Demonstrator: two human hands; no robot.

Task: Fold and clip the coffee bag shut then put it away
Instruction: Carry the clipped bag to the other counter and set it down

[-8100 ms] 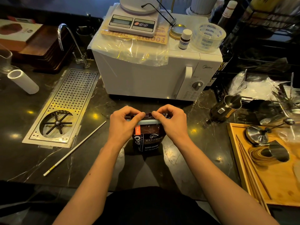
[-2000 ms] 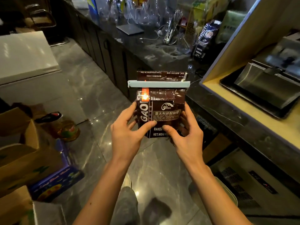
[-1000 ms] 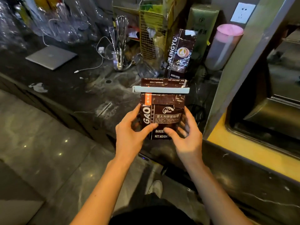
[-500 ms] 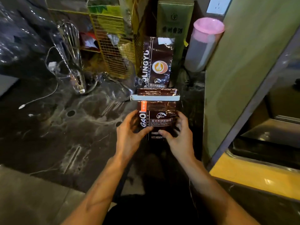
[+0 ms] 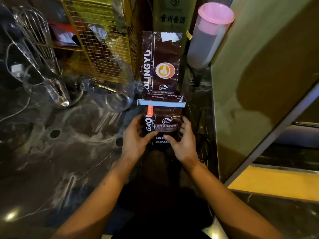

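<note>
A dark brown coffee bag stands upright on the black marble counter, its top folded over and held by a pale blue clip lying across it. My left hand grips the bag's left side with the thumb across its front. On the other side, my right hand holds it the same way. Directly behind it stands a taller bag of the same brand.
A yellow wire basket and a glass jug stand to the left, with whisks in a glass holder further left. A pink-lidded container is at the back right. An olive cabinet wall rises close on the right.
I have carried the clipped bag across the room to this counter and lowered it in front of the taller bag. Both hands keep their hold.
</note>
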